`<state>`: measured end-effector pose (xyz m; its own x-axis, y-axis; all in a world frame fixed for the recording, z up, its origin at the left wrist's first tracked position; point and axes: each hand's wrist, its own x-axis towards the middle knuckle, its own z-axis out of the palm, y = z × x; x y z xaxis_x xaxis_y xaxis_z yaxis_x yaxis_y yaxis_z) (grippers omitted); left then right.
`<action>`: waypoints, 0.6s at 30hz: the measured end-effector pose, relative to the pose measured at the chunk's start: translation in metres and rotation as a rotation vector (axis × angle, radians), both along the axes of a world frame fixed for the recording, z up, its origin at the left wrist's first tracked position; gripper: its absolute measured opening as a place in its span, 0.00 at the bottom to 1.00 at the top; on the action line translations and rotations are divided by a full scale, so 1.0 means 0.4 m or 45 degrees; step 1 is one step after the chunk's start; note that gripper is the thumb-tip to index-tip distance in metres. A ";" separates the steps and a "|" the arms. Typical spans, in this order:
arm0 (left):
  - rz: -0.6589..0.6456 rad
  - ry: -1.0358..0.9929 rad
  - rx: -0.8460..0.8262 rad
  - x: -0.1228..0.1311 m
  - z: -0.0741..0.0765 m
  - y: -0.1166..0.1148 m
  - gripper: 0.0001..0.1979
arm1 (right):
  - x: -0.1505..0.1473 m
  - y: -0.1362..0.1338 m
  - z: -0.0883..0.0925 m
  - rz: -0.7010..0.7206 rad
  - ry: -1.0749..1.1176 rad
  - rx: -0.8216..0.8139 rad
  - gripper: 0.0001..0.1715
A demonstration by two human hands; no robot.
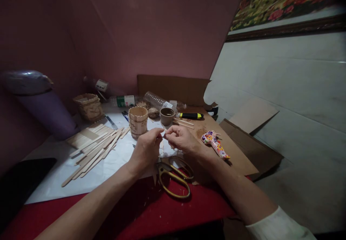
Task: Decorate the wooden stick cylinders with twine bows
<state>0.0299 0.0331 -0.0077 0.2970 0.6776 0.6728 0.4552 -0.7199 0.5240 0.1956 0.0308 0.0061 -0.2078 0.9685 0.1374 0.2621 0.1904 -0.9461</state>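
Observation:
My left hand [147,145] and my right hand [180,137] meet over the middle of the table, both with thumb and fingers pinched together. Whatever lies between the fingertips is too small to make out. Just beyond the left hand stands a scalloped wooden cup [138,121] with brown markings. A small brown bowl [167,117] sits behind the fingertips. Below the hands lie large scissors [174,185] with yellowish handles. To the right of my right hand rests a flower-patterned tool [216,145] shaped like a glue gun.
Flat wooden craft sticks [98,149] lie heaped at left, near a second wooden cup [88,107]. Clear plastic bottles [158,101] and a black-and-yellow handled tool [191,116] lie behind. Cardboard [229,153] covers the right side, and a purple roll [47,106] stands far left.

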 end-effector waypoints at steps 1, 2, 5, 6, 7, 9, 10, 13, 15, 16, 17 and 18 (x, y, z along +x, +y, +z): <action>-0.016 -0.009 -0.040 -0.002 -0.001 0.001 0.11 | -0.001 -0.001 0.001 0.006 0.004 0.004 0.06; -0.037 -0.022 -0.097 -0.004 0.000 0.001 0.10 | -0.002 -0.002 0.003 0.019 0.012 0.005 0.06; -0.119 -0.170 -0.386 -0.007 0.013 -0.001 0.09 | -0.003 -0.004 0.010 0.090 0.044 0.000 0.06; -0.153 -0.259 -0.520 -0.008 0.022 -0.002 0.09 | -0.003 -0.005 0.012 0.119 0.056 -0.002 0.06; -0.196 -0.381 -0.668 -0.008 0.033 -0.004 0.10 | -0.002 -0.005 0.015 0.140 0.070 0.004 0.06; -0.289 -0.577 -1.019 -0.010 0.057 -0.005 0.10 | 0.000 -0.008 0.019 0.168 0.087 0.044 0.06; -0.329 -0.650 -1.160 -0.012 0.068 -0.004 0.11 | 0.001 -0.009 0.021 0.172 0.076 0.086 0.05; -0.421 -0.745 -1.486 -0.023 0.089 0.002 0.10 | 0.004 -0.017 0.026 0.141 -0.092 0.246 0.04; -0.476 -0.726 -1.584 -0.030 0.092 0.007 0.06 | 0.004 -0.022 0.029 0.109 -0.227 0.328 0.04; -0.490 -0.704 -1.598 -0.031 0.091 0.009 0.04 | 0.004 -0.024 0.030 0.097 -0.274 0.358 0.04; -0.495 -0.673 -1.594 -0.032 0.089 0.010 0.04 | 0.004 -0.025 0.031 0.089 -0.306 0.386 0.05; -0.488 -0.635 -1.576 -0.031 0.087 0.010 0.06 | 0.004 -0.026 0.031 0.083 -0.332 0.412 0.05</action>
